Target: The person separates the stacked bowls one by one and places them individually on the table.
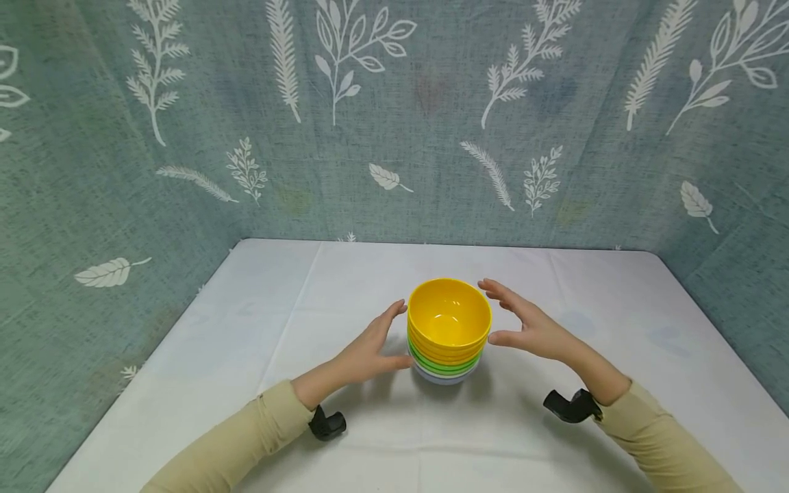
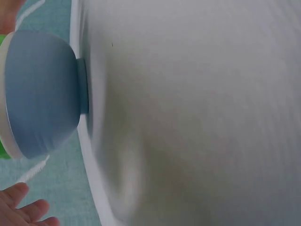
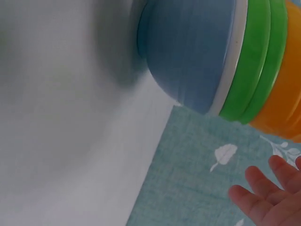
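Note:
A stack of nested bowls [image 1: 446, 322] stands upright on the white-covered table between two hands. Yellow bowls are on top, green ones beneath, then a white rim and a blue bowl [image 2: 42, 94] at the bottom. To the left, the left hand [image 1: 368, 352] has its fingers spread, fingertips and thumb right at the stack's side. On the other side, the right hand [image 1: 535, 330] is spread too, its thumb close to the yellow rim. In the right wrist view, straight, parted fingers [image 3: 263, 193] show beside the bowls, apart from them.
A white cloth [image 1: 345, 274] covers the table. Grey-green curtains [image 1: 394, 137] with white leaf patterns rise along the back and both sides. Each wrist bears a black camera mount [image 1: 573, 405] below beige sleeves [image 1: 666, 438].

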The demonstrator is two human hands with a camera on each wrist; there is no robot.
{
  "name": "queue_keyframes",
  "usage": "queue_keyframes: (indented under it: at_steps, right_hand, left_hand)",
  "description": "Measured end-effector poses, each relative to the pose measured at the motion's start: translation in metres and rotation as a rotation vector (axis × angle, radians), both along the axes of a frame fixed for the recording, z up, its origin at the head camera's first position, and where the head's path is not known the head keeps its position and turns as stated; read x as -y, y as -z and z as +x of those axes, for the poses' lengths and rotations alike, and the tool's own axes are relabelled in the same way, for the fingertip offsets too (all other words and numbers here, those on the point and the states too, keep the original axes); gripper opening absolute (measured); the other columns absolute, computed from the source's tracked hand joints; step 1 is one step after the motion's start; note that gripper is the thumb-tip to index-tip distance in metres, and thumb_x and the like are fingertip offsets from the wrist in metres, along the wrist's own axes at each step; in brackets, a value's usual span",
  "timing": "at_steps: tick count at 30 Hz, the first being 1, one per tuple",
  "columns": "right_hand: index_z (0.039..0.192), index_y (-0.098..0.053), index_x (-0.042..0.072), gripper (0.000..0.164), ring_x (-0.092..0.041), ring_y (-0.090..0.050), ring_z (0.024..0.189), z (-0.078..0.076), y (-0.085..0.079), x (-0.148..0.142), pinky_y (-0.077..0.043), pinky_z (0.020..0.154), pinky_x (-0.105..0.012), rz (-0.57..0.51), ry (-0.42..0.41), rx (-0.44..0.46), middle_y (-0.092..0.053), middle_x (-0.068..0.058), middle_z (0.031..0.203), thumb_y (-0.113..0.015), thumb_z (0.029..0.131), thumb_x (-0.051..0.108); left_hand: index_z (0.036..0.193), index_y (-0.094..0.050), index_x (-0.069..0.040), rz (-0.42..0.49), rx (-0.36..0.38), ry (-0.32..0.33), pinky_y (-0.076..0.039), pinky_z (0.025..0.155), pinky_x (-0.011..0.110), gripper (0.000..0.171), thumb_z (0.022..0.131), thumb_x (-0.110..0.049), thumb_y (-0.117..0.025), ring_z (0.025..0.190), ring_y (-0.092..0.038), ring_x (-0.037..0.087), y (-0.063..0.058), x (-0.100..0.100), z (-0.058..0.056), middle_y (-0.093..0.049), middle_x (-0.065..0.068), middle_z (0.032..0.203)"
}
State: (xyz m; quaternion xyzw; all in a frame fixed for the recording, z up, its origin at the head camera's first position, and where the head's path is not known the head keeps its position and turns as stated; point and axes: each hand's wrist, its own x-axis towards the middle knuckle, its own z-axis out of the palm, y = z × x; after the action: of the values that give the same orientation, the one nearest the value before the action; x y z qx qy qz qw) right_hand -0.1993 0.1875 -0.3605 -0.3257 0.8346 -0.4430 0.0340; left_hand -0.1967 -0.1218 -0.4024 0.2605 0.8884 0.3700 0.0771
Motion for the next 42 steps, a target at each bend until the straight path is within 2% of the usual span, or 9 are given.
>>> queue_keyframes:
  at_steps: [7,15,23,29,33,38,39,42]
  right_hand:
    - [0.146,-0.016,0.007,0.086,-0.036,-0.022,0.135,-0.001,0.001,0.011,-0.023,0.104,-0.059,-0.024,-0.047,0.042,-0.021,-0.015,0.15,-0.066,0.083,0.036]
    - [0.147,-0.012,0.009,0.096,-0.039,-0.022,0.134,0.001,0.004,0.02,-0.023,0.101,-0.064,-0.043,-0.048,0.084,-0.017,-0.016,0.151,-0.067,0.079,0.046]
    - [0.148,-0.009,0.013,0.102,-0.037,-0.016,0.137,0.005,0.008,0.03,-0.016,0.102,-0.066,-0.126,0.01,0.104,-0.014,-0.013,0.152,-0.071,0.074,0.046]
    - [0.146,-0.014,0.007,0.102,-0.04,-0.023,0.133,0.008,0.013,0.036,-0.021,0.101,-0.065,-0.147,0.06,0.057,-0.02,-0.017,0.15,-0.072,0.072,0.048]
    - [0.145,-0.018,0.005,0.1,-0.04,-0.026,0.131,0.008,0.014,0.037,-0.021,0.1,-0.066,-0.145,0.077,0.046,-0.024,-0.019,0.147,-0.072,0.072,0.046]
    - [0.144,-0.022,0.004,0.094,-0.04,-0.028,0.13,0.01,0.014,0.038,-0.02,0.101,-0.066,-0.168,0.09,0.032,-0.028,-0.019,0.145,-0.075,0.073,0.036]
    - [0.143,-0.022,0.004,0.093,-0.04,-0.028,0.13,0.01,0.014,0.038,-0.02,0.101,-0.065,-0.178,0.091,0.031,-0.028,-0.02,0.145,-0.075,0.073,0.034]
    - [0.143,-0.023,0.003,0.091,-0.04,-0.029,0.13,0.011,0.013,0.038,-0.021,0.102,-0.064,-0.196,0.091,0.027,-0.028,-0.02,0.145,-0.076,0.073,0.027]
  left_hand:
    - [0.147,-0.01,-0.022,0.008,0.036,0.034,-0.024,0.107,0.053,0.098,0.074,-0.059,-0.064,0.137,-0.021,0.026,0.002,-0.009,0.001,-0.021,0.004,0.151]
    - [0.148,-0.005,-0.017,0.05,0.058,0.081,-0.022,0.108,0.053,0.102,0.075,-0.066,-0.058,0.138,-0.018,0.028,0.006,-0.013,0.002,-0.016,0.01,0.152]
    - [0.148,0.0,-0.015,0.08,0.065,0.101,-0.022,0.109,0.05,0.107,0.074,-0.067,-0.057,0.139,-0.015,0.024,0.007,-0.018,0.001,-0.012,0.008,0.153]
    - [0.148,-0.001,-0.015,0.106,0.058,0.122,-0.023,0.108,0.051,0.103,0.077,-0.062,-0.059,0.139,-0.016,0.024,0.008,-0.018,0.0,-0.013,0.007,0.153]
    - [0.148,-0.001,-0.016,0.108,0.055,0.126,-0.023,0.108,0.051,0.102,0.077,-0.062,-0.059,0.139,-0.016,0.025,0.008,-0.018,0.0,-0.014,0.008,0.153]
    - [0.148,-0.002,-0.015,0.109,0.06,0.13,-0.023,0.108,0.051,0.101,0.078,-0.059,-0.06,0.139,-0.017,0.024,0.008,-0.017,0.0,-0.015,0.008,0.152]
    - [0.148,-0.003,-0.013,0.114,0.068,0.13,-0.023,0.108,0.051,0.101,0.078,-0.058,-0.06,0.139,-0.018,0.026,0.003,-0.018,0.003,-0.017,0.01,0.152]
    - [0.148,-0.004,-0.013,0.114,0.075,0.124,-0.023,0.107,0.053,0.1,0.078,-0.057,-0.061,0.138,-0.021,0.027,0.002,-0.017,0.003,-0.021,0.011,0.15]
